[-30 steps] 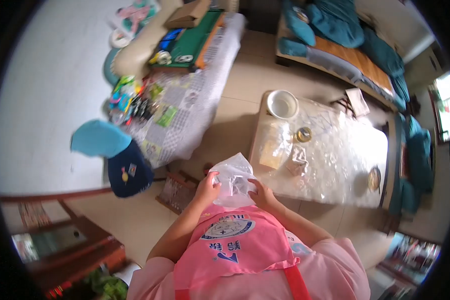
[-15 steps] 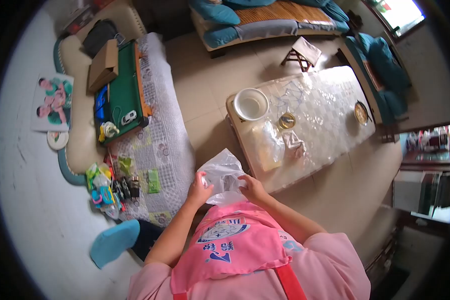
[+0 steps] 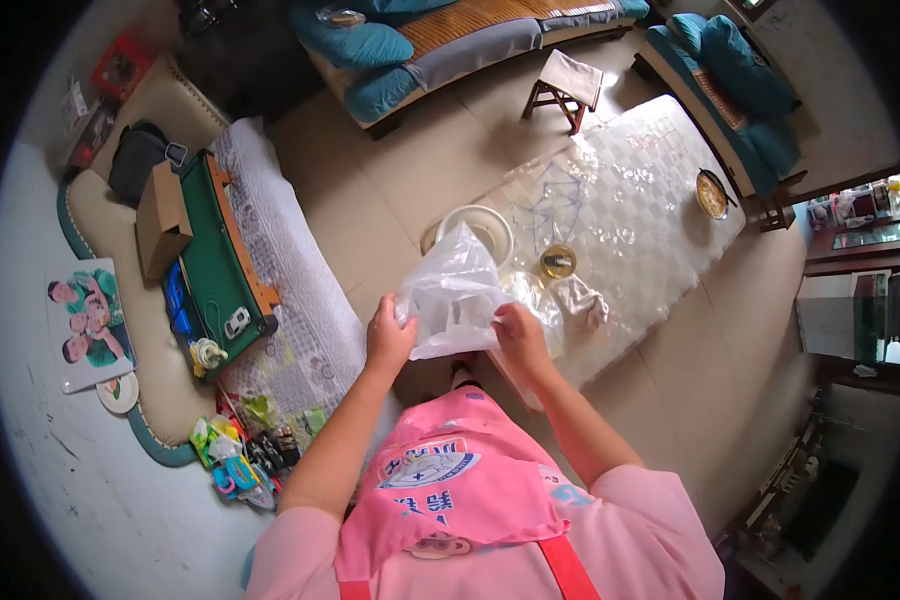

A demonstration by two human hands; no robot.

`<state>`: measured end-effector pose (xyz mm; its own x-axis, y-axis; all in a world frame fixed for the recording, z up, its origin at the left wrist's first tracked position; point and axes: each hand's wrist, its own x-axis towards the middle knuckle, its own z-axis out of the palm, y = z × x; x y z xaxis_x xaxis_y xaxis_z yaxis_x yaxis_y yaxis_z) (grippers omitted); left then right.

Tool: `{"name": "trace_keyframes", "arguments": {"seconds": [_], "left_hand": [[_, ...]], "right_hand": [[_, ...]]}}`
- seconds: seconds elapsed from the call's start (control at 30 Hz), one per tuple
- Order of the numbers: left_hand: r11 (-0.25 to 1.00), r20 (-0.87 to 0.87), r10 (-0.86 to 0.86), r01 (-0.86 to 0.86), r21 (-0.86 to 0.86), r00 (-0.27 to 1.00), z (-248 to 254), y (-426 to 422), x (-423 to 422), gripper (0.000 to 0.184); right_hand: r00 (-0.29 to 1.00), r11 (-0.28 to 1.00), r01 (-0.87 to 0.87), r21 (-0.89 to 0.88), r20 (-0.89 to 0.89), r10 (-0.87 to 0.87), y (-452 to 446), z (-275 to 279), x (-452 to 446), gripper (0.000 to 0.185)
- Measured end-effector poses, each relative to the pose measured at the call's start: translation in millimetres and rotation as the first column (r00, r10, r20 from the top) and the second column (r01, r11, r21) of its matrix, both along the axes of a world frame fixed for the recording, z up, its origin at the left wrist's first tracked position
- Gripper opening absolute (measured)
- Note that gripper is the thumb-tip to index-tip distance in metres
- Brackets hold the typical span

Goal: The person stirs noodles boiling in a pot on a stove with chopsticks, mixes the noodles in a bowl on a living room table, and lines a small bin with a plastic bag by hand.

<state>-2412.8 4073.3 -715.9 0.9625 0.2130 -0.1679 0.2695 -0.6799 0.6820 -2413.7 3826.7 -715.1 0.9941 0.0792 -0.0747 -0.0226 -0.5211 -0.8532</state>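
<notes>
A translucent white plastic bag [image 3: 452, 300] is stretched between my two hands, in front of the pink apron [image 3: 440, 480]. My left hand [image 3: 390, 335] grips its left edge with the fingers closed. The right edge is pinched in my right hand [image 3: 520, 335]. Behind the bag, a white round basin [image 3: 490, 230] on the table is partly covered from view. A small gold-coloured round dish [image 3: 558, 262] and a crumpled pale packet [image 3: 580, 300] lie right of the bag, on the plastic-covered table [image 3: 640, 200].
A stool [image 3: 567, 85] stands beyond the table, near a sofa [image 3: 450, 35] with teal cushions. At left, a bed [image 3: 290, 240] holds a small green pool table [image 3: 215, 250], a cardboard box [image 3: 162, 220] and colourful packets [image 3: 235, 460]. A bowl [image 3: 712, 195] sits at the table's far right.
Both hands have lifted the bag forward, away from the apron, and it now overlaps the basin in view. The camera view has turned, and the table appears closer to the hands.
</notes>
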Motion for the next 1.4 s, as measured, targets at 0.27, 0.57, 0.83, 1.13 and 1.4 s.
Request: {"name": "trace_keyframes", "arguments": {"seconds": [0.27,0.57,0.83,1.13,1.4], "left_hand": [[0.984,-0.137,-0.057,0.033,-0.173,0.989,-90,-20,92,0.04],[0.911,-0.475,-0.376,0.411,-0.031,0.796,-153,60,171,0.06],[0.719,0.044,-0.693,0.685,0.115,0.72,-138,-53,276,0.062],[0.555,-0.268,-0.812,0.828,-0.078,0.519,-271,-108,278,0.065],[0.839,-0.173,-0.542,0.541,-0.057,0.823,-206,-117,354,0.037]], "right_hand": [[0.996,0.996,0.025,-0.084,0.087,-0.017,-10,-64,102,0.015],[0.973,0.991,-0.036,-0.126,-0.232,0.006,-5,-143,88,0.01],[0.955,0.992,0.059,-0.114,-0.283,-0.09,-5,-150,98,0.012],[0.933,0.949,0.301,-0.088,-0.177,-0.313,-20,-166,125,0.022],[0.89,0.882,0.437,-0.176,-0.057,-0.452,-47,-235,217,0.024]]}}
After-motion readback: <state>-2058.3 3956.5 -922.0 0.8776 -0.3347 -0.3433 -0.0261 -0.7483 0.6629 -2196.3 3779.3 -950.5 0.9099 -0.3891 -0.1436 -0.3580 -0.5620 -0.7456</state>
